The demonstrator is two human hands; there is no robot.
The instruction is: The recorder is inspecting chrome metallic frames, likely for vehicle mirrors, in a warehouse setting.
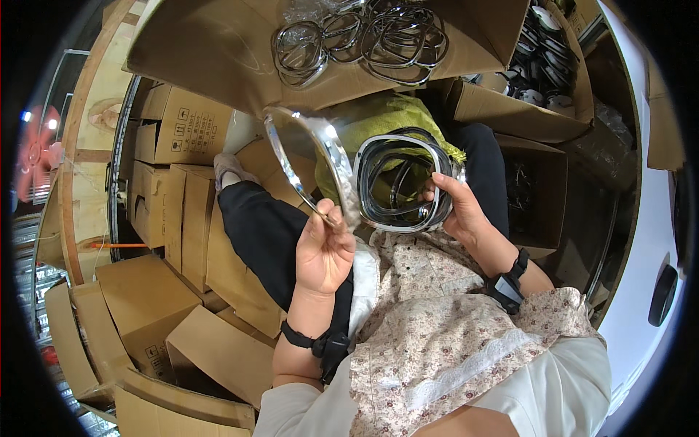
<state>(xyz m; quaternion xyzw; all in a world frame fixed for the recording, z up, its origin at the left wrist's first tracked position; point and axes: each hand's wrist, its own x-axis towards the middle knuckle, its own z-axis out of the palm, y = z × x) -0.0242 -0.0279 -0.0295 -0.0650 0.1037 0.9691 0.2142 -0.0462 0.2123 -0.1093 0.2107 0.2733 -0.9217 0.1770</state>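
Note:
Between its thumb and fingers my left hand (325,251) pinches a shiny chrome ring-shaped frame (336,149), held up on edge to the left. My right hand (462,207) grips a stack of similar rounded frames (369,211), dark inside with chrome rims, above my lap. The two hands are apart, though the left frame nearly meets the stack in the picture. Behind the stack lies a yellow-green woven sack (349,120), partly hidden by the frames.
Ahead, an open carton (211,54) has several chrome frames (404,44) on its cardboard. Another carton (520,116) at the far right holds dark and silver parts (546,62). Brown boxes (138,298) crowd the left side. A pink fan (36,153) stands far left.

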